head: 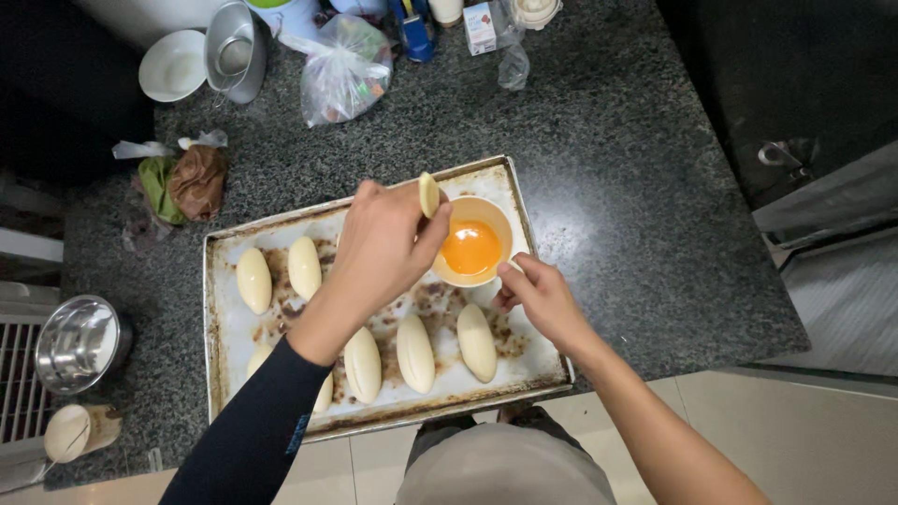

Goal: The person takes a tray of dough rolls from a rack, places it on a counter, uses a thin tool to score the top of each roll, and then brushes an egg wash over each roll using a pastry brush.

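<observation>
On a dark granite worktop point(608, 187): left hand point(383, 248) pinching a brush point(428, 194) over the bowl point(470, 252) at the tray's point(220, 318) far right corner; right hand point(538, 295) gripping the bowl's rim.

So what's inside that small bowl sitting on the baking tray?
The small bowl holds orange beaten egg yolk. The left hand holds a pale tool over its rim, hiding the bowl's near-left side. The right hand steadies it.

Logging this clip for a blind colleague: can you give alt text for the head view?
The left hand holds a small pale tool over a bowl of orange egg yolk, which the right hand steadies on a stained baking tray. Oval dough rolls lie in rows on the tray, which sits on a dark granite counter.
</observation>
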